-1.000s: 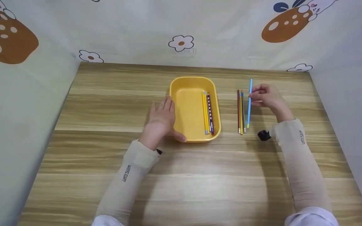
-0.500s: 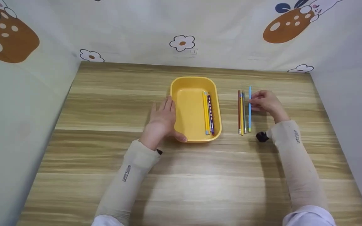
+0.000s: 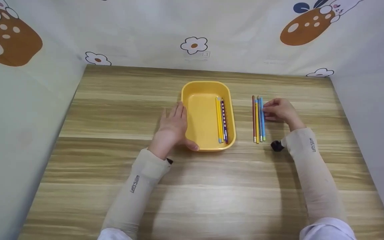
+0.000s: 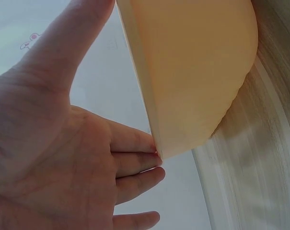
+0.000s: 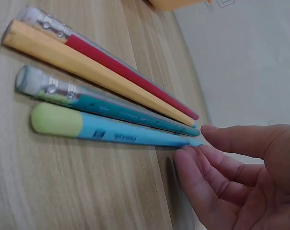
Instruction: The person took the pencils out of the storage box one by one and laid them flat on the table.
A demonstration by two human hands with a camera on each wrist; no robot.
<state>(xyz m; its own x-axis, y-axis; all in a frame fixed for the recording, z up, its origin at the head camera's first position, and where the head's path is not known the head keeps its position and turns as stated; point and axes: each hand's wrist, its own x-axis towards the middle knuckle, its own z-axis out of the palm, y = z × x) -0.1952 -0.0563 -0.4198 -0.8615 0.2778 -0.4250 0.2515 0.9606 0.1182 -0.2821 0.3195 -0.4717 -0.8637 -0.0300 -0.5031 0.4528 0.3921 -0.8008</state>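
Note:
My left hand [image 3: 172, 128] lies along the left side of the yellow tray [image 3: 197, 149], fingers straight against its wall and thumb by the near corner. In the left wrist view the fingertips touch the tray's rim. Beside a row of pencils, my right hand [image 3: 281, 111] pinches the light blue pencil [image 5: 116, 132], which has a green end, near its far part. The row also holds a red pencil [image 5: 121, 67], a yellow pencil [image 5: 97, 69] and a teal pencil [image 5: 116, 111] with a white eraser. The blue pencil lies close alongside the teal one.
Inside the tray, against its right side, lie a yellow pencil [image 3: 219, 120] and a dark purple pencil with white dots [image 3: 224, 120]. The wooden table [image 3: 212, 196] meets patterned wall sheets [image 3: 145, 36] at the back and sides.
My right hand has brought the blue pencil down and leftwards, from a slight tilt to lying parallel against the row. My left hand stays at the tray.

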